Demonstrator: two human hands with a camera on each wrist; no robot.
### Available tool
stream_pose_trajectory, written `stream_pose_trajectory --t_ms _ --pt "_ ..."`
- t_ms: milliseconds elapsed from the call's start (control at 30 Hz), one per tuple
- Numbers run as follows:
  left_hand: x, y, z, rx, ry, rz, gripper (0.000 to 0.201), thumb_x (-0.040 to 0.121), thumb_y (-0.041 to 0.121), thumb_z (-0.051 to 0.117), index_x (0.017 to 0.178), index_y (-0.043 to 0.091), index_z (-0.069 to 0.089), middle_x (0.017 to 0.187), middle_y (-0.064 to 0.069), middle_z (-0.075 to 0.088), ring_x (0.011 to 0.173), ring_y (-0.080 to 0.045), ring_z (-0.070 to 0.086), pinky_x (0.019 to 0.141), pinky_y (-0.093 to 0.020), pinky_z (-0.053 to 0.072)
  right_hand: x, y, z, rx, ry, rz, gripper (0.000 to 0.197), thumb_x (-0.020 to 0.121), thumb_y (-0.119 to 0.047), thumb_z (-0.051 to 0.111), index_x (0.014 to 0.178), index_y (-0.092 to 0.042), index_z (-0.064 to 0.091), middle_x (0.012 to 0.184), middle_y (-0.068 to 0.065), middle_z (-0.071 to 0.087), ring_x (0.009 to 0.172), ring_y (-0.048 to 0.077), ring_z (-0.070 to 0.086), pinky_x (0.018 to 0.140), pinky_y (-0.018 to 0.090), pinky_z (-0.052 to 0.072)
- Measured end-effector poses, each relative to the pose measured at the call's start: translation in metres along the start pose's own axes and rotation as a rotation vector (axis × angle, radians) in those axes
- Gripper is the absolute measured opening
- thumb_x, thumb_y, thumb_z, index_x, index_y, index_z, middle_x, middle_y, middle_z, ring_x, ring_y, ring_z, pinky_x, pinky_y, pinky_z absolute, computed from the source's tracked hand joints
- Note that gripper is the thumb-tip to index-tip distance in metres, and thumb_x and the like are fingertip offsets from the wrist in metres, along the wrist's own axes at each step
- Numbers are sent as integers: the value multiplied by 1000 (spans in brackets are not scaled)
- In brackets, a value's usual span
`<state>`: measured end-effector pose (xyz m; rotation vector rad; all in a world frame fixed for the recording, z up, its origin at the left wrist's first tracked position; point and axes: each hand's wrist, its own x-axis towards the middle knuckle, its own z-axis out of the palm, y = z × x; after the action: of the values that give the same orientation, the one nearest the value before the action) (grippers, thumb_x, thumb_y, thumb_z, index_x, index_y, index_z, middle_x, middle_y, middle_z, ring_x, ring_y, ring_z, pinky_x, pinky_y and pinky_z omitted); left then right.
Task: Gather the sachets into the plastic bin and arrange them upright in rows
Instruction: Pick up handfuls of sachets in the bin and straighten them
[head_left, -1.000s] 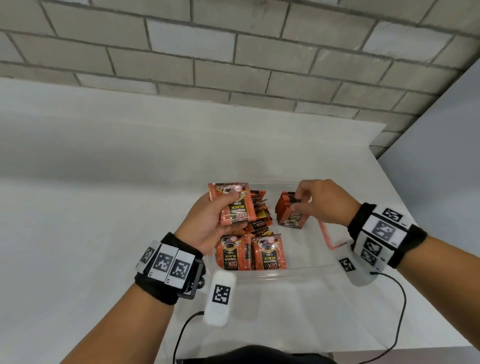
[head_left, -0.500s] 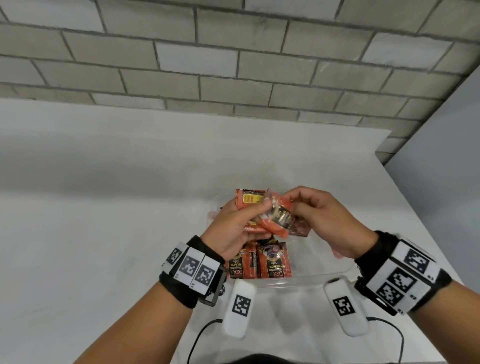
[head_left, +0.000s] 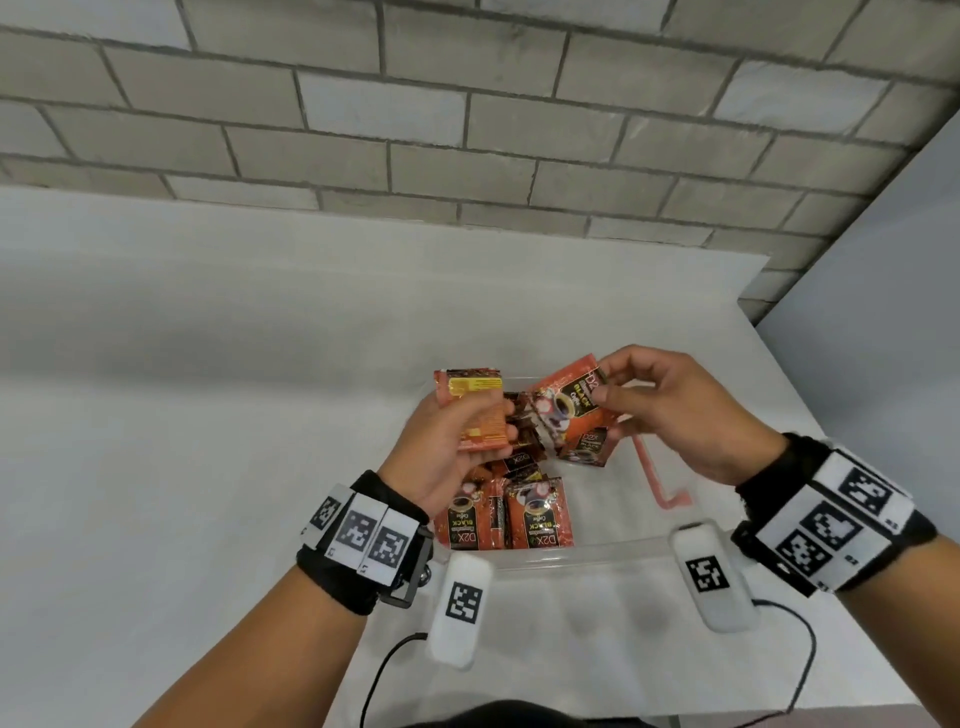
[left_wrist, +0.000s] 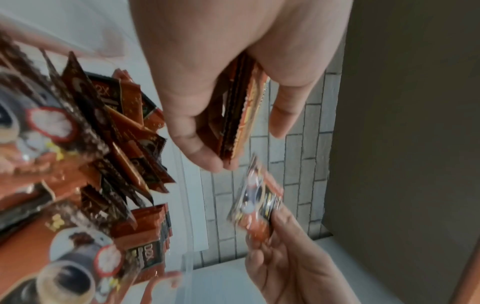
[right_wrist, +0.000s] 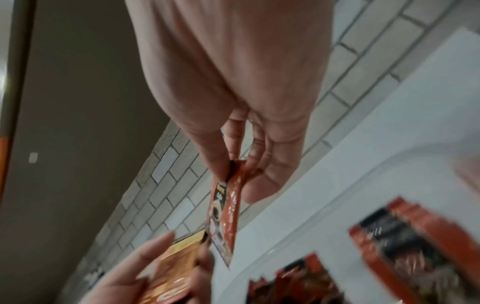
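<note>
Nearest us, the clear plastic bin (head_left: 597, 552) sits on the white table (head_left: 208, 415), its near rim running between our wrists. Just inside that rim, two sachets (head_left: 540, 514) stand upright side by side with their printed fronts toward us, and a loose jumble of others (left_wrist: 124, 144) leans behind them. On the bin's right side a small upright stack (right_wrist: 415, 246) shows in the right wrist view.

Above the bin, our left hand (head_left: 447, 447) grips a small bunch of sachets (head_left: 475, 410), thumb across the yellow-printed back and fingers curled behind. Just to its right, our right hand (head_left: 670, 415) pinches a single sachet (head_left: 569, 400) by one corner between thumb and fingertips; it hangs tilted, its lower edge close to the left hand's bunch.

Beyond the bin the table runs back to a grey brick wall (head_left: 467, 130).
</note>
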<state>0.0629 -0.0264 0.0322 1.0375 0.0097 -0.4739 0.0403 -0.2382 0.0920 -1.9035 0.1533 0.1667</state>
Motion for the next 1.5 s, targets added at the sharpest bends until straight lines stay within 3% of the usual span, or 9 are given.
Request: stream_pose_trajectory --t_ms 67,167,300,400,667,867,1133,1333,1500 --pt "0 2 -11 -57 43 -4 31 73 24 63 99 8 59 85 -10 67 69 -21 65 62 -32 54 8 2 -12 -276 10 -35 6 86 -10 67 91 -13 67 84 7 64 70 19 65 64 25 54" --pt "-1 1 -26 -117 76 -8 27 74 23 62 96 8 58 82 -10 68 66 -22 65 60 -32 54 23 13 -18 -790 -87 -50 8 83 -15 71 83 -20 65 78 -4 66 68 9 59 58 10 41" --pt "-1 0 -34 -177 79 -17 25 76 21 60 96 6 59 81 -12 68 65 -23 65 59 -31 55 44 33 -12 -1154 -224 33 16 78 -15 72 74 -22 59 70 -9 57 68 15 55 54 22 37" --pt "0 -2 -34 -167 82 -18 26 77 21 60 98 5 58 84 -13 68 67 -23 65 58 -32 55 54 38 -7 -1320 -275 46 14 78 -15 70 75 -22 59 79 -2 60 73 19 58 54 24 38" --pt "0 -4 -36 -153 78 -34 28 79 21 59 101 4 58 84 -12 69 69 -23 67 62 -33 56 64 46 5 -1501 -319 -10 32 78 -10 62 57 -22 41 62 -5 45 62 20 50 47 22 30" --pt "1 -5 -37 -146 70 -30 32 74 23 62 100 5 59 86 -13 68 69 -23 67 63 -33 55 65 48 12 -1682 -324 -71 9 82 -9 55 73 -12 52 61 -1 39 59 23 47 44 23 25" --pt "1 -5 -38 -150 61 -33 31 75 23 61 100 5 59 85 -13 69 70 -24 67 64 -33 56 63 47 14 -1775 -332 -108 9 86 -9 51 77 -12 49 61 -1 37 60 23 46 45 24 23" --pt "0 -5 -37 -145 70 -32 31 75 22 61 100 5 59 84 -13 69 69 -24 67 64 -34 55 61 44 12 -1732 -334 -96 2 85 -14 55 85 -13 53 75 3 51 64 23 50 47 24 26" --pt "0 -5 -37 -154 67 -34 32 74 22 62 101 5 59 85 -13 69 69 -24 67 63 -33 56 58 41 11 -1723 -320 -70 7 86 -17 56 90 -12 56 76 3 51 64 22 49 46 23 24"
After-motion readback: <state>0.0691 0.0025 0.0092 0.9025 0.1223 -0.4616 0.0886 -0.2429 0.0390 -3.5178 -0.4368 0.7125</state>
